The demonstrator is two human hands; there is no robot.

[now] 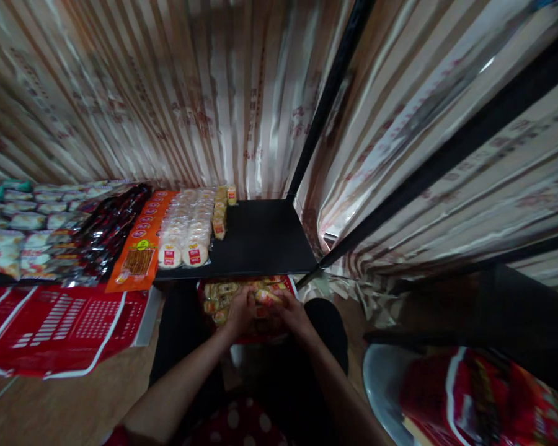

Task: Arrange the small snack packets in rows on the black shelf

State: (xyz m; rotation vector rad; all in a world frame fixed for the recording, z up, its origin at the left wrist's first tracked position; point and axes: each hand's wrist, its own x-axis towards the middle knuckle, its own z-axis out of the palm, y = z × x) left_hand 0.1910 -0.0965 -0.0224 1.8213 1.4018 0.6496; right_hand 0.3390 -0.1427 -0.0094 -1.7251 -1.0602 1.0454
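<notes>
Your left hand [239,314] and right hand [294,316] meet inside the red box [287,284]. It sits between your knees, just under the front edge of the black shelf [260,238], likely so both hands can reach it. Your right fingers are closed on a yellow packet [267,297]. Your left fingers are buried among the other packets, so I cannot tell their grip. Round white packs [186,248] fill the shelf's left part in rows.

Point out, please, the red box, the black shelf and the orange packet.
red box [287,282]: head view, far right rim.
black shelf [260,238]: head view, bare top surface.
orange packet [139,260]: head view, printed front.
</notes>
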